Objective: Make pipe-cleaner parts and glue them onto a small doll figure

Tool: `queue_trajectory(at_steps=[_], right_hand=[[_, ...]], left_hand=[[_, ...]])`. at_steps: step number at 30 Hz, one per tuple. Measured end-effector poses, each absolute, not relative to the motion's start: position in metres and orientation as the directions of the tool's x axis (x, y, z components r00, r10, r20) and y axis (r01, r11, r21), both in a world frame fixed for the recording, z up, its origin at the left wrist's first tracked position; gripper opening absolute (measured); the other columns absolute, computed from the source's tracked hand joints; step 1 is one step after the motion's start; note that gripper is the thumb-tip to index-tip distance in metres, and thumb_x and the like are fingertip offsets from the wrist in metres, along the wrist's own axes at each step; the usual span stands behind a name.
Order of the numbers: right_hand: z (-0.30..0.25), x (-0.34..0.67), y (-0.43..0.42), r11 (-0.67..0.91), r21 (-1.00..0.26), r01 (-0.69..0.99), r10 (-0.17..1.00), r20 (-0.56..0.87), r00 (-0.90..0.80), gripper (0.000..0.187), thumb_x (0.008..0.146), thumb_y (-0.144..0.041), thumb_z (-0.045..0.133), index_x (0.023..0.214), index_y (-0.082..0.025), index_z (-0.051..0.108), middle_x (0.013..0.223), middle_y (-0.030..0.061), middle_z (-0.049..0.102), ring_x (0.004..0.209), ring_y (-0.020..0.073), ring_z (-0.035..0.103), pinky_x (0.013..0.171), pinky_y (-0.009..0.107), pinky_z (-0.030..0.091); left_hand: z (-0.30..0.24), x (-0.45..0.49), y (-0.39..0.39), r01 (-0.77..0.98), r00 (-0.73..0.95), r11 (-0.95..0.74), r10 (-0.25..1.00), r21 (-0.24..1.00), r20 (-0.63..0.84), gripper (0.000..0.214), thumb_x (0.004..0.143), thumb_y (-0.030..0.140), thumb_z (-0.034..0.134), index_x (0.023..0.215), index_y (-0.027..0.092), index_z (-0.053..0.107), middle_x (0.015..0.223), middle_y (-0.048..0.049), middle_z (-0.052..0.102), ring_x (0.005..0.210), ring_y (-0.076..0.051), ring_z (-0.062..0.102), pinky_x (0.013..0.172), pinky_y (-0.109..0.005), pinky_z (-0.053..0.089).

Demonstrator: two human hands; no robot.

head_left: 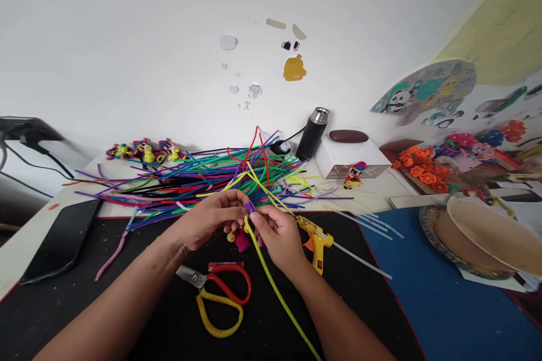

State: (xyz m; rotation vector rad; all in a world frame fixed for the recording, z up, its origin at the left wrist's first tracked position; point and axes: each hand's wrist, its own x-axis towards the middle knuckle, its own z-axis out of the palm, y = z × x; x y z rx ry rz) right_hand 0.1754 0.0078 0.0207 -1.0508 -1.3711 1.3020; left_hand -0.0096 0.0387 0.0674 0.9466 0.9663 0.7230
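Observation:
My left hand (209,220) pinches a small purple bundle of pipe cleaner (249,207) between thumb and fingers. On its right side, my right hand (280,237) is closed around the same spot, holding a long yellow pipe cleaner (271,276). The yellow strand meets the purple bundle at the fingertips and trails down toward me. Just below the hands, a pink piece (241,241) and a small yellow ball (230,237) show; whether they are attached or lying on the mat cannot be made out. Scissors (215,293) with one red and one yellow handle lie beneath.
A black mat (161,333) covers the table. Behind it spreads a heap of coloured pipe cleaners (190,180). A yellow glue gun (315,240) lies right of my hands, a phone (63,240) far left. A black thermos (312,134) and white box (339,155) stand behind.

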Motion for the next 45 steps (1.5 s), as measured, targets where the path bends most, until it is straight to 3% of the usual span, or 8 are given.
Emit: queue_trajectory(at_steps=[8, 25, 36, 42, 45], right_hand=[[0.022, 0.172, 0.007, -0.051, -0.991, -0.123, 0.953, -0.011, -0.303, 0.035, 0.093, -0.053, 0.067, 0.093, -0.018, 0.066, 0.064, -0.0035, 0.062, 0.046, 0.0104, 0.057, 0.047, 0.022, 0.045], [0.021, 0.163, 0.007, -0.042, -0.999, -0.019, 0.941, -0.033, -0.336, 0.023, 0.089, -0.041, 0.072, 0.09, -0.018, 0.072, 0.064, -0.003, 0.063, 0.048, 0.01, 0.054, 0.046, 0.021, 0.044], [0.03, 0.168, 0.003, -0.032, -0.982, 0.188, 0.883, -0.116, -0.456, 0.023, 0.091, -0.041, 0.072, 0.09, -0.018, 0.074, 0.07, -0.0007, 0.067, 0.05, 0.0101, 0.053, 0.047, 0.021, 0.04], [0.045, 0.175, -0.001, -0.051, -0.937, 0.345, 0.813, -0.24, -0.53, 0.021, 0.091, -0.038, 0.073, 0.094, -0.018, 0.077, 0.068, -0.0019, 0.066, 0.051, 0.0101, 0.053, 0.051, 0.021, 0.042], [0.054, 0.179, 0.0, 0.018, -0.913, 0.408, 0.791, -0.237, -0.564, 0.025, 0.093, -0.043, 0.073, 0.09, -0.018, 0.077, 0.069, -0.0014, 0.068, 0.052, 0.0109, 0.055, 0.053, 0.022, 0.041]], left_hand=[[0.065, -0.014, 0.041, -0.139, 0.327, 0.353, 0.898, 0.925, -0.293, 0.028, 0.073, 0.03, 0.087, 0.09, 0.017, 0.068, 0.07, 0.0031, 0.063, 0.056, -0.008, 0.05, 0.053, -0.019, 0.04], [0.07, -0.031, 0.042, -0.09, 0.437, 0.492, 0.801, 0.866, -0.409, 0.034, 0.066, 0.026, 0.086, 0.093, 0.016, 0.068, 0.068, 0.0026, 0.062, 0.056, -0.008, 0.049, 0.051, -0.019, 0.031], [0.088, -0.042, 0.037, 0.027, 0.5, 0.557, 0.711, 0.83, -0.494, 0.038, 0.062, 0.026, 0.086, 0.093, 0.016, 0.068, 0.065, 0.0048, 0.06, 0.055, -0.009, 0.049, 0.051, -0.02, 0.032], [0.092, -0.04, 0.035, 0.149, 0.547, 0.515, 0.668, 0.844, -0.505, 0.03, 0.06, 0.018, 0.076, 0.09, 0.018, 0.069, 0.058, 0.0057, 0.06, 0.051, -0.01, 0.048, 0.05, -0.022, 0.034], [0.096, -0.036, 0.034, 0.208, 0.563, 0.491, 0.647, 0.846, -0.514, 0.031, 0.057, 0.015, 0.069, 0.088, 0.018, 0.07, 0.056, 0.0049, 0.062, 0.048, -0.01, 0.047, 0.049, -0.022, 0.033]])
